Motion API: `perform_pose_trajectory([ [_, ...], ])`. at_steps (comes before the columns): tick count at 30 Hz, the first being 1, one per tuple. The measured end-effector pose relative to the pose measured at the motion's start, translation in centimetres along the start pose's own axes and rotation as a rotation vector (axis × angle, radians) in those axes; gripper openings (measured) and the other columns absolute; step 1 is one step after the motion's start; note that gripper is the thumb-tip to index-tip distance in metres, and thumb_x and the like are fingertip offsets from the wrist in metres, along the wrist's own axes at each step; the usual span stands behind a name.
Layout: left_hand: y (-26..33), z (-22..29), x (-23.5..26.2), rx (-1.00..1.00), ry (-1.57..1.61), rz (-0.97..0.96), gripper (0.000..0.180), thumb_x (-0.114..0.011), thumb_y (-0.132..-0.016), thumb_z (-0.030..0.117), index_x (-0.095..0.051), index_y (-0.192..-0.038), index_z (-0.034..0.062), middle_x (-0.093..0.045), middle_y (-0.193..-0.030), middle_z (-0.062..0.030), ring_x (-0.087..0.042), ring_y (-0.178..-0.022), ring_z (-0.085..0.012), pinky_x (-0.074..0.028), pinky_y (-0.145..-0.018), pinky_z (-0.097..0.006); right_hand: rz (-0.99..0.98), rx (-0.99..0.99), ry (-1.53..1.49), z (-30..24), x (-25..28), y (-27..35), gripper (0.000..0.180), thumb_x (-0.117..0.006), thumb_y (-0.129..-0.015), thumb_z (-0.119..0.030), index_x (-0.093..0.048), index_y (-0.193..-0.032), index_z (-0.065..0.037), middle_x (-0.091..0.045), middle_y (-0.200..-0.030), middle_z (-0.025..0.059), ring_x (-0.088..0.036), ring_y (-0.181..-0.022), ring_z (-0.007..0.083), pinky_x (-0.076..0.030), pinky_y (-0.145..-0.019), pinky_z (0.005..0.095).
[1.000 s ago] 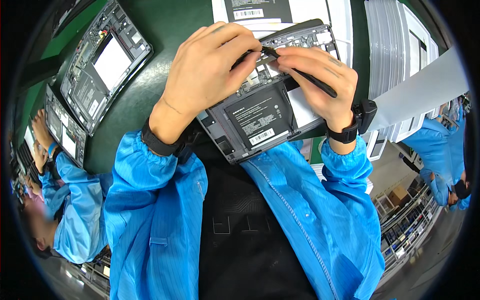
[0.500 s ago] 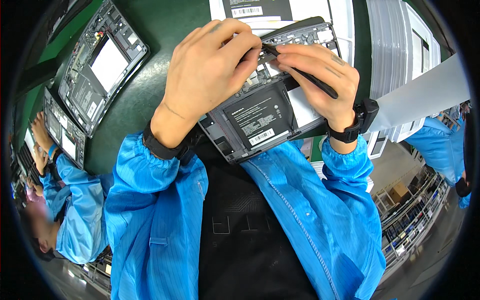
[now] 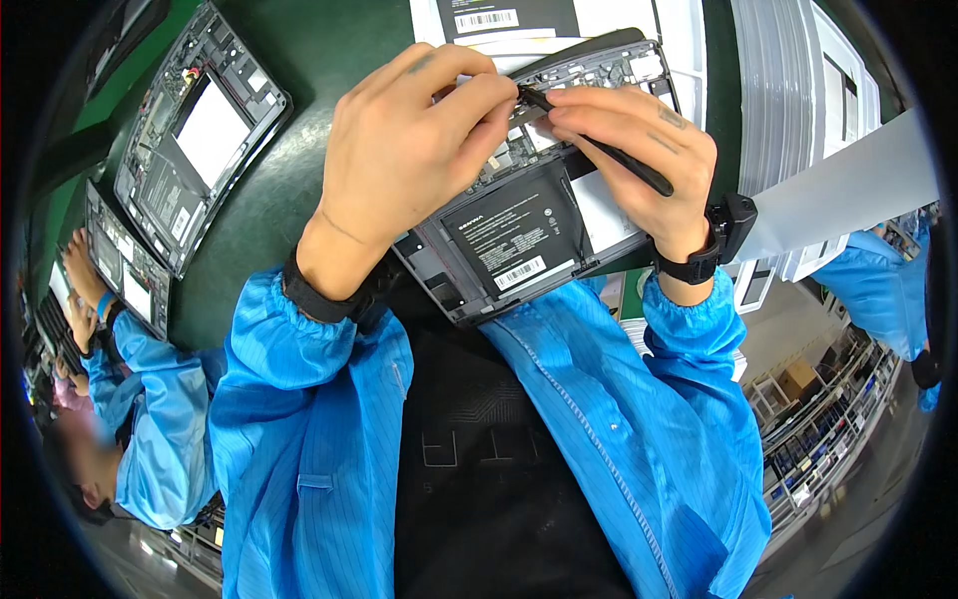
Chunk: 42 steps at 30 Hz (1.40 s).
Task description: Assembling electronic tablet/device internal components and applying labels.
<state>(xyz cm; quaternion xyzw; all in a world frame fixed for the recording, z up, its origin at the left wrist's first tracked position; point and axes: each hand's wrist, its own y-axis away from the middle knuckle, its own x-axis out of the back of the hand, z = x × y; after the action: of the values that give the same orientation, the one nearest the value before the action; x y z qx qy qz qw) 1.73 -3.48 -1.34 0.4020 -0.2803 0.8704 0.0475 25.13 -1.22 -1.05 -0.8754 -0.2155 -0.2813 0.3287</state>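
Observation:
An opened laptop-like device (image 3: 444,262) lies tilted in front of me, its circuit board (image 3: 589,80) along the far side and a black battery (image 3: 511,240) along the near side. My right hand (image 3: 649,150) grips a slim black hand tool (image 3: 641,173) like a pen, tip pointing left onto the board. I cannot tell whether it is tweezers or a pry stick. Over the device's left part arches my left hand (image 3: 404,150), thumb and forefinger pinched close to the tool's tip. Whatever these fingers hold is hidden.
Two more opened devices (image 3: 165,165) lie on the green table (image 3: 299,130) at left. White printed sheets or trays (image 3: 689,60) sit beyond my device. At right rises a stack of clear plastic trays (image 3: 783,100). Co-workers in blue (image 3: 165,429) are at both sides.
My left hand has shifted very slightly left, still pinched. The right hand and its black tool stay in nearly the same place over the board.

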Motion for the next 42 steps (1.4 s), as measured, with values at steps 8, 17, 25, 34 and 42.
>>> perform_pose_trajectory([
  [8,0.1,0.4,-0.2,0.059,-0.016,0.018,0.018,-0.080,-0.076,0.003,-0.073,-0.093,0.0068,-0.070,-0.099,-0.0040,-0.070,-0.085,-0.0247,-0.057,-0.071,-0.034,0.020,0.045,0.045,0.2,0.2,0.5,0.038,-0.075,-0.072,0.005,-0.078,-0.108,-0.009,-0.075,-0.115,0.0061,-0.072,-0.090,0.0244,-0.059,-0.075,0.0317],
  [17,0.1,0.8,-0.3,0.094,0.007,0.030,0.017,-0.079,-0.078,0.003,-0.073,-0.094,0.0061,-0.071,-0.096,-0.0068,-0.070,-0.083,-0.0273,-0.056,-0.072,-0.035,0.008,0.098,0.089,0.1,0.1,0.2,0.043,-0.075,-0.067,0.007,-0.077,-0.107,-0.008,-0.075,-0.115,0.0058,-0.070,-0.085,0.0246,-0.058,-0.072,0.0319],
  [25,0.6,0.8,0.1,0.039,-0.043,0.000,0.023,-0.079,-0.077,0.004,-0.075,-0.100,0.0090,-0.068,-0.095,-0.0029,-0.068,-0.084,-0.0237,-0.055,-0.068,-0.033,0.009,0.097,0.116,0.0,0.4,0.3,0.044,-0.075,-0.066,0.008,-0.077,-0.107,-0.008,-0.075,-0.116,0.0056,-0.071,-0.088,0.0241,-0.059,-0.072,0.0315],
  [34,1.3,1.0,0.3,-0.087,-0.151,-0.049,0.035,-0.080,-0.076,0.009,-0.078,-0.111,0.0146,-0.056,-0.084,0.0010,-0.058,-0.076,-0.0186,-0.049,-0.061,-0.033,0.003,0.116,0.137,0.1,0.4,0.4,0.041,-0.076,-0.068,0.006,-0.078,-0.106,-0.009,-0.076,-0.113,0.0054,-0.072,-0.088,0.0234,-0.059,-0.072,0.0306],
  [42,1.5,0.9,0.1,-0.099,-0.231,-0.084,0.038,-0.080,-0.077,0.012,-0.077,-0.115,0.0149,-0.053,-0.080,0.0019,-0.054,-0.075,-0.0178,-0.043,-0.066,-0.033,-0.014,0.120,0.088,0.2,0.5,0.4,0.034,-0.076,-0.071,0.000,-0.078,-0.104,-0.007,-0.076,-0.111,0.0066,-0.072,-0.089,0.0240,-0.060,-0.073,0.0318],
])
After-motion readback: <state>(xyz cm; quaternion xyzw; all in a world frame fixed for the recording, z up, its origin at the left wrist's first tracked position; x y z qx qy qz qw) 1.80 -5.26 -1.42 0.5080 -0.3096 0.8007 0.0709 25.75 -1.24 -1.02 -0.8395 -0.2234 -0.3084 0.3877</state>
